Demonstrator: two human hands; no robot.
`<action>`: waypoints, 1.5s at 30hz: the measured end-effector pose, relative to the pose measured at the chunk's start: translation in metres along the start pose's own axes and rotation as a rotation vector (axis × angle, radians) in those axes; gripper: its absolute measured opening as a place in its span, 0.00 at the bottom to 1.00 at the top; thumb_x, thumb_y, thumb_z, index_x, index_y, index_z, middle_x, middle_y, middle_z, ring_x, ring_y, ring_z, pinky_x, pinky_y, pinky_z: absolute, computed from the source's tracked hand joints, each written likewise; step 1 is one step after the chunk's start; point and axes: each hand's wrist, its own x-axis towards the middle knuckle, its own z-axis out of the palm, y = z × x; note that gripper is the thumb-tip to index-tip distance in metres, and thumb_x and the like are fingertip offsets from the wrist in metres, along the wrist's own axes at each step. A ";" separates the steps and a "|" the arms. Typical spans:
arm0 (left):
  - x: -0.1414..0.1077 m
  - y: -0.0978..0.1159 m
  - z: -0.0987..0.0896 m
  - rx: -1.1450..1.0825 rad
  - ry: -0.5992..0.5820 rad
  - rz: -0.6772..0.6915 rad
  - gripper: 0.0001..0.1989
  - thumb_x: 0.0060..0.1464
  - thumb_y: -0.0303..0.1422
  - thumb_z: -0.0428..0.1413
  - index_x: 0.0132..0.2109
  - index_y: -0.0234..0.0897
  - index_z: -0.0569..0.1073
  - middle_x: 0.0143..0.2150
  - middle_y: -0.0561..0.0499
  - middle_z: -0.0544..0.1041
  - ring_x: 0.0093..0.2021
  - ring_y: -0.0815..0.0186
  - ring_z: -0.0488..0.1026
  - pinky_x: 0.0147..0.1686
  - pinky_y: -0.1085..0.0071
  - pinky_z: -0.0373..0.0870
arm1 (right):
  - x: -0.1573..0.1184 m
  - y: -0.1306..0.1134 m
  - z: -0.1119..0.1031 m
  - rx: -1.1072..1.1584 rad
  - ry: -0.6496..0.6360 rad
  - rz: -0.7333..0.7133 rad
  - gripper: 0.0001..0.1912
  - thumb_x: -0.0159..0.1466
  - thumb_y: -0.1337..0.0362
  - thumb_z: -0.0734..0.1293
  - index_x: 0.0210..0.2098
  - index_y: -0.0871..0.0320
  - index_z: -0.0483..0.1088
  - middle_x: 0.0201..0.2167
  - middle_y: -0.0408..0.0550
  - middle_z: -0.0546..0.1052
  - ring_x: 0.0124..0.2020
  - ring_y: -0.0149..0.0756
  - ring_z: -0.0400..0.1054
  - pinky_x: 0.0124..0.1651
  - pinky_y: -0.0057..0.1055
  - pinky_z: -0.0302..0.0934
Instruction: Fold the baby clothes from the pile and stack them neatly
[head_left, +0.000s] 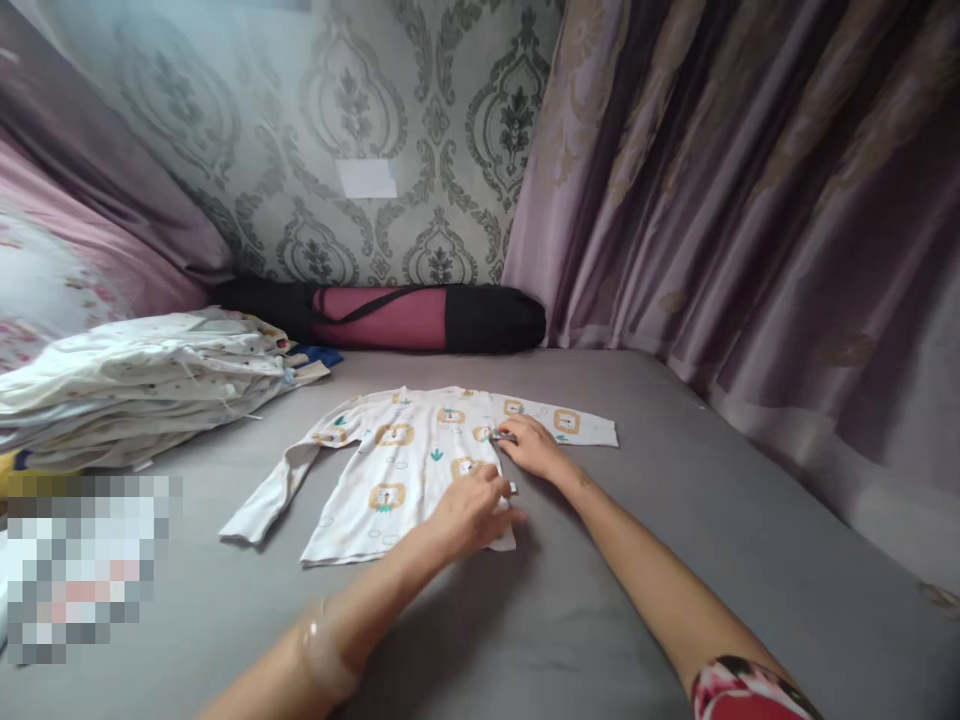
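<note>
A white long-sleeved child's shirt [409, 460], printed with yellow lion faces and green leaves, lies spread on the grey bed sheet. Its left-hand sleeve is bent down toward me, while the other stretches out to the right. My right hand [532, 447] has its fingers bent and closed at the shirt's right underarm; a small dark, shiny detail shows by the fingertips, too small to make out. Over the lower right side of the shirt is my left hand [474, 512], slightly blurred, its fingers apart and nothing visible in them. A small white tag sticks out near it.
A pile of folded light clothes [142, 385] stands at the left. Along the wall lies a long black and maroon bag [382, 318]. Purple curtains [720, 200] hang on both sides. A pixelated patch covers something at the lower left of the grey sheet [660, 480].
</note>
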 end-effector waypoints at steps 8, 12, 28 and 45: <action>-0.032 0.042 0.002 0.092 -0.194 -0.109 0.07 0.61 0.34 0.50 0.43 0.39 0.69 0.45 0.41 0.72 0.45 0.54 0.70 0.39 0.62 0.67 | 0.011 -0.011 0.000 -0.345 -0.095 -0.163 0.14 0.70 0.66 0.57 0.44 0.59 0.74 0.43 0.54 0.76 0.47 0.42 0.67 0.51 0.34 0.57; -0.029 0.047 0.005 0.144 -0.203 -0.112 0.09 0.60 0.31 0.47 0.40 0.37 0.71 0.42 0.38 0.73 0.44 0.52 0.70 0.38 0.60 0.67 | 0.014 -0.014 -0.001 -0.468 -0.152 -0.234 0.15 0.68 0.73 0.55 0.44 0.61 0.73 0.42 0.56 0.75 0.45 0.43 0.67 0.49 0.36 0.56; -0.015 0.035 0.017 -0.331 -0.014 -0.176 0.09 0.55 0.32 0.49 0.33 0.36 0.74 0.32 0.48 0.76 0.32 0.67 0.70 0.32 0.73 0.62 | 0.026 0.005 -0.022 -0.464 -0.201 -0.324 0.12 0.69 0.69 0.59 0.43 0.57 0.74 0.42 0.51 0.74 0.45 0.38 0.63 0.46 0.31 0.55; -0.071 -0.012 -0.060 -0.518 -0.112 -0.121 0.15 0.60 0.39 0.49 0.44 0.36 0.76 0.38 0.49 0.79 0.34 0.67 0.73 0.35 0.74 0.68 | -0.018 -0.086 0.033 -0.103 -0.236 0.004 0.30 0.71 0.52 0.49 0.68 0.59 0.51 0.71 0.56 0.47 0.71 0.48 0.37 0.69 0.49 0.32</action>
